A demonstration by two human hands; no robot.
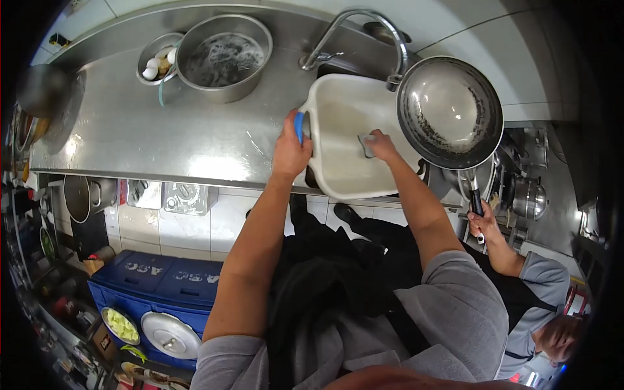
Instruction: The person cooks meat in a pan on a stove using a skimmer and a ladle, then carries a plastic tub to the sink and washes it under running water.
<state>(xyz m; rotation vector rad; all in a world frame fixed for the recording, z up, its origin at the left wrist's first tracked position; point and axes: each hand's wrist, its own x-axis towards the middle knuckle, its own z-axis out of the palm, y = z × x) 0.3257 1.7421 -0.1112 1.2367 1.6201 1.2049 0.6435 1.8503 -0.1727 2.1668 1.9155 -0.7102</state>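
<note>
A white rectangular tub [338,175] rests over the sink, under the curved faucet [383,19]. My left hand [292,148] is closed round the tub's left rim, by its handle opening, with something blue [299,127] between hand and rim. Inside the tub, my right hand [379,144] holds a small grey scouring pad [365,146] against the white surface. To the right of the faucet, a co-worker's hand [484,221] grips the handle of a large dark frying pan [448,110], held partly over the tub's right side.
A steel pot of sudsy water [224,58] and a small bowl with white items [156,58] stand at the counter's back. The co-worker [536,279] is close on my right. Blue bins [156,279] stand lower left, beyond the counter edge [162,175].
</note>
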